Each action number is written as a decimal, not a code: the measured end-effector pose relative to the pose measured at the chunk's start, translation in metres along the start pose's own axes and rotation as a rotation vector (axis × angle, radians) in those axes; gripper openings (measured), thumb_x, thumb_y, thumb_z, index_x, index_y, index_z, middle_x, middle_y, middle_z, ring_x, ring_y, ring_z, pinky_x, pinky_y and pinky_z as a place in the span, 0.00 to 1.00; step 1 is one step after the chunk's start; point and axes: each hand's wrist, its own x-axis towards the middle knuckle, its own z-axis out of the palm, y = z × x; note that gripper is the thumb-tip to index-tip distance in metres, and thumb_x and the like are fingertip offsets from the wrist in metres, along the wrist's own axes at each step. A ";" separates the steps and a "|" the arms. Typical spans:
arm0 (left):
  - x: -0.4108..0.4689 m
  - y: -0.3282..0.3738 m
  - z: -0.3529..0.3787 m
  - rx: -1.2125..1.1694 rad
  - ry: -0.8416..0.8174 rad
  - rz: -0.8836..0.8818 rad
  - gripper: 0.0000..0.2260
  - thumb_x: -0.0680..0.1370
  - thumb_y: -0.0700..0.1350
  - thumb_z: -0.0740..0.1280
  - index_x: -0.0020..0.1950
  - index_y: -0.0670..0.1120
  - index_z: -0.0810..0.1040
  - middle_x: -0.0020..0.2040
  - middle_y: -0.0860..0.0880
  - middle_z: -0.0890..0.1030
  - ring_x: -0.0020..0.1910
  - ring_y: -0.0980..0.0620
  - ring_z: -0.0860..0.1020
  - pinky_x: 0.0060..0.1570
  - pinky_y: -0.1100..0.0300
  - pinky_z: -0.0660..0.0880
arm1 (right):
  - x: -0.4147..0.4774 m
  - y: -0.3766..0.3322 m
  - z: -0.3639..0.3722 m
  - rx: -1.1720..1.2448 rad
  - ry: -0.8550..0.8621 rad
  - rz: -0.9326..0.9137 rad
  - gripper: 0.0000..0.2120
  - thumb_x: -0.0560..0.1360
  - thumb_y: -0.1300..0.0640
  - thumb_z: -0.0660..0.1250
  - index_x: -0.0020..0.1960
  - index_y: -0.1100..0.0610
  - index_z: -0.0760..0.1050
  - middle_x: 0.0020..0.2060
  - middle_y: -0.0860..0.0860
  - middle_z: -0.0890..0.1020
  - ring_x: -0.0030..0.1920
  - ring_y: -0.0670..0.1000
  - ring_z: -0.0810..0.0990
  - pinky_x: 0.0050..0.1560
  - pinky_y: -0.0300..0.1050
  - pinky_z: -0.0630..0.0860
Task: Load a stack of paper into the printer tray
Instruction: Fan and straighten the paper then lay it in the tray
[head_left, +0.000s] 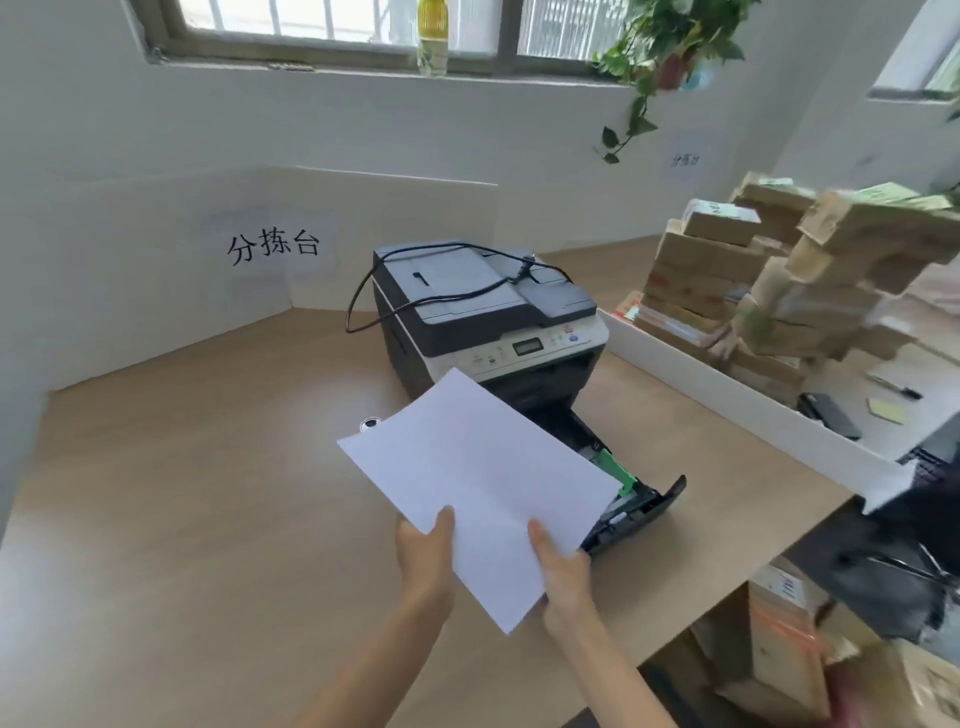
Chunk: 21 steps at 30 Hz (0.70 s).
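A light wood-grain laminate desk (208, 493) sits in a white-walled corner under a window, with a white sign bearing black characters (272, 247) on the low partition and stacked brown cardboard parcels (753, 280) far right of the fingers. Both hands pinch the near edge of a thin stack of plain white paper (478, 478), left hand (423, 553) and right hand (563, 577) thumbs on top. Beyond the fingers, the stack is held above the pulled-out black paper tray (641, 506) of the grey and white printer (488, 317).

White paper (480, 483) held above the open printer tray (631, 496).
The dark tray is pulled out, seemingly empty; green guide (615, 467) visible.
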 end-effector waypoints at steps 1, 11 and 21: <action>-0.001 -0.009 0.008 0.034 0.057 0.025 0.11 0.75 0.36 0.65 0.57 0.44 0.72 0.54 0.41 0.81 0.51 0.42 0.80 0.54 0.45 0.77 | 0.001 -0.002 -0.010 -0.010 0.004 0.006 0.15 0.74 0.61 0.69 0.59 0.62 0.75 0.53 0.57 0.82 0.52 0.56 0.82 0.53 0.52 0.80; -0.024 -0.066 0.140 0.094 0.155 0.080 0.14 0.75 0.33 0.62 0.59 0.43 0.71 0.56 0.42 0.79 0.52 0.41 0.79 0.47 0.49 0.79 | 0.068 -0.079 -0.138 0.052 -0.190 0.137 0.17 0.77 0.59 0.64 0.65 0.60 0.71 0.52 0.53 0.82 0.51 0.53 0.80 0.40 0.44 0.78; -0.008 -0.079 0.179 0.180 0.028 -0.273 0.18 0.77 0.37 0.62 0.67 0.38 0.68 0.62 0.38 0.77 0.46 0.42 0.78 0.45 0.49 0.75 | 0.160 -0.154 -0.229 0.138 -0.442 0.503 0.39 0.71 0.30 0.55 0.62 0.62 0.75 0.54 0.61 0.82 0.49 0.61 0.82 0.45 0.53 0.82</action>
